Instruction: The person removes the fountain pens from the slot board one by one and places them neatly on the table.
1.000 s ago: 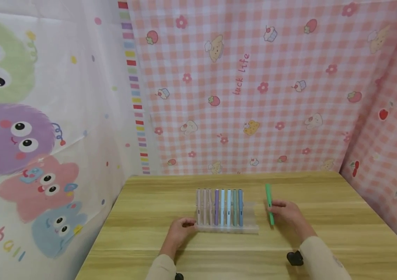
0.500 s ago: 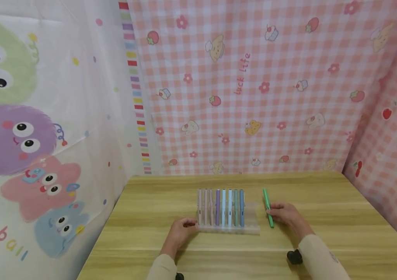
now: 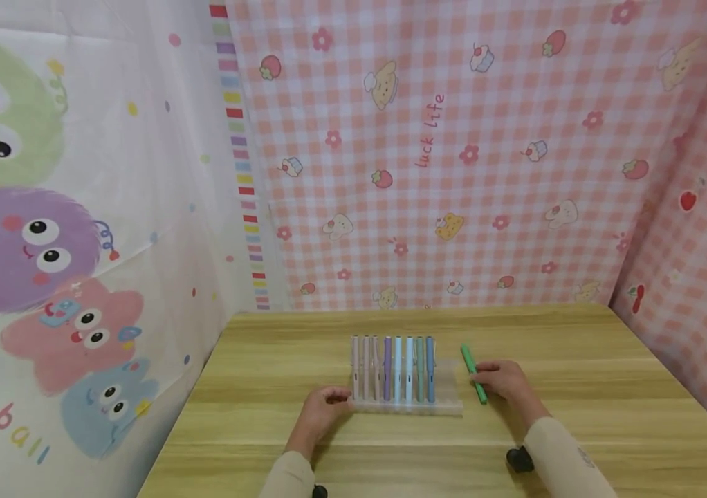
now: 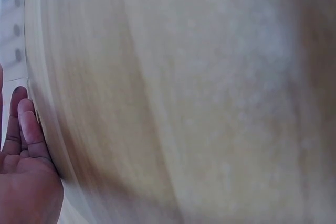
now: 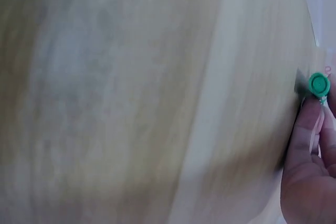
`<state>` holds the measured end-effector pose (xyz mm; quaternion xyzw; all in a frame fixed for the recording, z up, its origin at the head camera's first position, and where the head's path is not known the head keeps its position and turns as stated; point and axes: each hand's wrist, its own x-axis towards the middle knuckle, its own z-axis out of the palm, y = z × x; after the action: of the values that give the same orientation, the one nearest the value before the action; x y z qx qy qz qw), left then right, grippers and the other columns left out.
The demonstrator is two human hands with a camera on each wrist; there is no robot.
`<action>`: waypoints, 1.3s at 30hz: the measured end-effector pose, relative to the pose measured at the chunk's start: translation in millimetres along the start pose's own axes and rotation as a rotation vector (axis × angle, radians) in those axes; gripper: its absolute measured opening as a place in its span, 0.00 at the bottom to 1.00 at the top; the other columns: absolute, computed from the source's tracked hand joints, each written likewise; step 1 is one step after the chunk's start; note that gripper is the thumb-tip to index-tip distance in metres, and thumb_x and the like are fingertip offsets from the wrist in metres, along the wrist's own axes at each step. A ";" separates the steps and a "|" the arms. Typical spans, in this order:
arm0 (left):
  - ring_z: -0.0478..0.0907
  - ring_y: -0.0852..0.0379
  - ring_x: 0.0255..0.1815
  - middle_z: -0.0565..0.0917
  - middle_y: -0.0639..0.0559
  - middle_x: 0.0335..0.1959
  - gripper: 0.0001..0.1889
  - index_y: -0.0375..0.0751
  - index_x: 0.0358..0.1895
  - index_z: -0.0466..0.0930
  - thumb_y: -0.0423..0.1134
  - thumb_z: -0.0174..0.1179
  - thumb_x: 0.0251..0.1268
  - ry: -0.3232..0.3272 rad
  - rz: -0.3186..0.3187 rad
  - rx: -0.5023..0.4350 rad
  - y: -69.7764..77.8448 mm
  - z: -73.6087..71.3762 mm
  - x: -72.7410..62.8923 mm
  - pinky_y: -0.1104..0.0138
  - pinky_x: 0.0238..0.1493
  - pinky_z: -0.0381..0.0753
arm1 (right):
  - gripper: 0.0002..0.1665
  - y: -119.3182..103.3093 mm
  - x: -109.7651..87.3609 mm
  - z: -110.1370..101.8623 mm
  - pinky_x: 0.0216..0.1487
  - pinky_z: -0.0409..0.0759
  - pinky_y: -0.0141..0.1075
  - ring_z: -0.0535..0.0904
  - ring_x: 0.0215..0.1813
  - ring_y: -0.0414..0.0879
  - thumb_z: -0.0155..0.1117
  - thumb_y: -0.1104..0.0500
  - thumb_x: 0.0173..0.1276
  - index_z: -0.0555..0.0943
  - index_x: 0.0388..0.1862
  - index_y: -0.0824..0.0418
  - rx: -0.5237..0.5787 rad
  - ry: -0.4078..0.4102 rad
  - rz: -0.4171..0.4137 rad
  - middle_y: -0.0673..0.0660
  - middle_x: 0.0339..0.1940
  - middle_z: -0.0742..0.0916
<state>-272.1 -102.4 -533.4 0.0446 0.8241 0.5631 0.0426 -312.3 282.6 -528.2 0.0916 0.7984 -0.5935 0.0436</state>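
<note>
A clear pen rack [image 3: 406, 409] rests on the wooden table, holding a row of several pens: greyish ones on the left, then a purple pen [image 3: 387, 369], light blue, green-grey and blue ones. My left hand [image 3: 321, 416] holds the rack's left end between thumb and fingers. Right of the rack, my right hand [image 3: 508, 384] pinches a green pen [image 3: 468, 360], tilted with its top leaning left. In the right wrist view the pen's round green end [image 5: 318, 84] shows above the fingers. The left wrist view shows part of the left hand [image 4: 31, 182] beside the rack's edge.
The wooden table [image 3: 254, 360] ends at a pink checked cloth [image 3: 353, 194] behind. A white cloth with cartoon figures [image 3: 160, 290] hangs on the left, another pink checked cloth [image 3: 690, 263] on the right. A dark device [image 3: 519, 459] sits at the right wrist.
The green pen has come closer to the rack and tilted further left, its top lower than before. My right hand has shifted slightly left; the left hand stays at the rack.
</note>
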 end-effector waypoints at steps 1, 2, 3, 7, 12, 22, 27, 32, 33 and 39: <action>0.77 0.54 0.41 0.84 0.46 0.40 0.11 0.29 0.46 0.83 0.28 0.67 0.60 0.000 0.000 -0.003 -0.2 0.1 0.2 0.61 0.46 0.77 | 0.27 -0.5 -0.5 1.0 0.37 0.82 0.33 0.83 0.35 0.42 0.69 0.69 0.63 0.74 0.57 0.82 -0.014 0.004 -0.001 0.65 0.42 0.86; 0.77 0.54 0.41 0.84 0.46 0.40 0.11 0.29 0.46 0.83 0.28 0.67 0.60 0.000 0.002 -0.004 -0.4 0.2 0.7 0.62 0.46 0.77 | 0.26 -0.7 -0.5 2.0 0.37 0.82 0.33 0.82 0.34 0.42 0.70 0.69 0.63 0.74 0.56 0.82 -0.023 0.010 -0.001 0.65 0.41 0.86; 0.77 0.54 0.41 0.84 0.46 0.40 0.11 0.29 0.46 0.83 0.28 0.67 0.60 0.000 0.003 -0.006 -0.4 0.2 1.1 0.62 0.45 0.77 | 0.26 -1.4 -0.8 2.7 0.36 0.82 0.33 0.82 0.34 0.42 0.70 0.69 0.63 0.75 0.56 0.81 -0.035 0.017 0.000 0.65 0.41 0.86; 0.77 0.54 0.41 0.84 0.46 0.40 0.11 0.29 0.45 0.84 0.28 0.67 0.60 -0.001 0.005 -0.004 -1.3 0.4 2.1 0.63 0.45 0.77 | 0.23 -3.1 -0.7 5.2 0.34 0.81 0.32 0.81 0.32 0.42 0.71 0.68 0.61 0.77 0.53 0.79 -0.087 0.041 -0.008 0.62 0.37 0.86; 0.77 0.54 0.41 0.84 0.45 0.40 0.11 0.28 0.45 0.83 0.27 0.67 0.60 0.000 0.016 -0.007 -1.9 0.3 1.0 0.62 0.45 0.77 | 0.23 -3.0 -2.3 7.8 0.35 0.82 0.33 0.81 0.33 0.43 0.70 0.69 0.62 0.77 0.54 0.79 -0.100 0.037 0.000 0.62 0.38 0.85; 0.77 0.55 0.40 0.84 0.46 0.40 0.11 0.28 0.45 0.83 0.28 0.67 0.60 0.002 0.012 -0.012 0.0 0.2 0.6 0.64 0.44 0.77 | 0.26 -8.8 -6.9 6.0 0.37 0.83 0.35 0.82 0.35 0.43 0.70 0.69 0.62 0.74 0.56 0.81 -0.092 0.034 -0.014 0.70 0.47 0.85; 0.77 0.55 0.40 0.84 0.45 0.39 0.11 0.28 0.45 0.83 0.28 0.67 0.60 0.004 0.020 -0.011 1.7 0.2 -0.1 0.64 0.44 0.77 | 0.28 -9.4 -7.8 3.8 0.38 0.83 0.36 0.83 0.36 0.45 0.69 0.69 0.64 0.72 0.58 0.82 -0.052 0.016 -0.009 0.71 0.45 0.84; 0.77 0.55 0.40 0.84 0.45 0.40 0.11 0.28 0.46 0.83 0.28 0.67 0.60 0.002 0.006 -0.018 1.9 0.4 -0.9 0.62 0.45 0.77 | 0.29 -7.8 -9.4 0.4 0.40 0.83 0.37 0.83 0.37 0.46 0.68 0.67 0.66 0.70 0.61 0.81 -0.017 0.004 -0.010 0.68 0.43 0.85; 0.77 0.55 0.40 0.84 0.45 0.40 0.12 0.28 0.46 0.83 0.28 0.67 0.60 0.001 0.006 -0.016 1.6 0.3 -1.0 0.62 0.45 0.78 | 0.29 -7.4 -9.9 -0.4 0.40 0.83 0.37 0.83 0.37 0.46 0.67 0.67 0.66 0.70 0.61 0.81 -0.017 0.005 -0.009 0.67 0.43 0.85; 0.77 0.54 0.41 0.84 0.46 0.40 0.12 0.29 0.47 0.83 0.28 0.67 0.60 -0.004 -0.001 -0.019 -2.4 0.6 0.8 0.62 0.45 0.78 | 0.26 -8.9 -12.6 -6.1 0.41 0.82 0.37 0.83 0.39 0.46 0.63 0.61 0.70 0.73 0.61 0.78 -0.068 0.039 -0.041 0.67 0.46 0.86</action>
<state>-272.8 -102.6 -535.9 0.0448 0.8187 0.5707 0.0453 -301.5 284.7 -515.8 0.0853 0.8205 -0.5650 0.0189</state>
